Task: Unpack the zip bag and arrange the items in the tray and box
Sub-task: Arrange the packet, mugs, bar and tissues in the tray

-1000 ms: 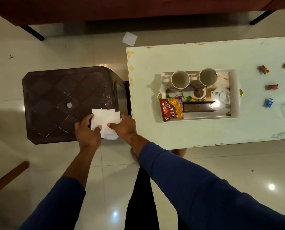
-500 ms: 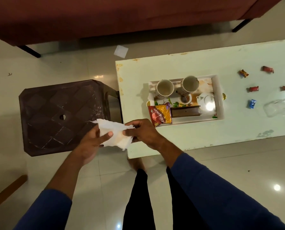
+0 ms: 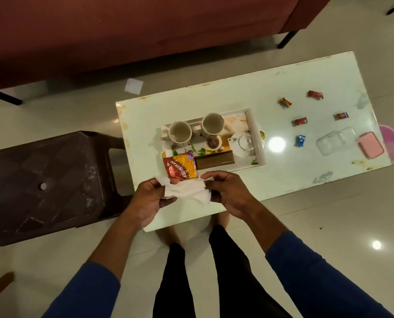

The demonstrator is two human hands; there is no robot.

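My left hand [image 3: 149, 198] and my right hand [image 3: 228, 191] both hold a crumpled white tissue [image 3: 187, 191] over the near left corner of the pale table [image 3: 306, 171]. Just beyond it stands the white tray [image 3: 253, 125] with two cups [image 3: 180, 133], a small white teapot [image 3: 243, 142], a brown box [image 3: 214, 159] and a red and yellow snack packet [image 3: 182, 167]. Several wrapped candies [image 3: 300, 121] lie loose on the table to the right. A clear zip bag [image 3: 334, 141] lies beside a pink box [image 3: 370, 148] at the right end.
A dark brown plastic stool [image 3: 44, 182] stands left of the table. A maroon sofa [image 3: 134, 31] fills the far side. A white paper square [image 3: 134, 86] lies on the tiled floor. My legs are below the table's near edge.
Both hands carried the tissue from over the stool rightward to the table's near left corner, and it is more crumpled. The view shifted, showing the pink box.
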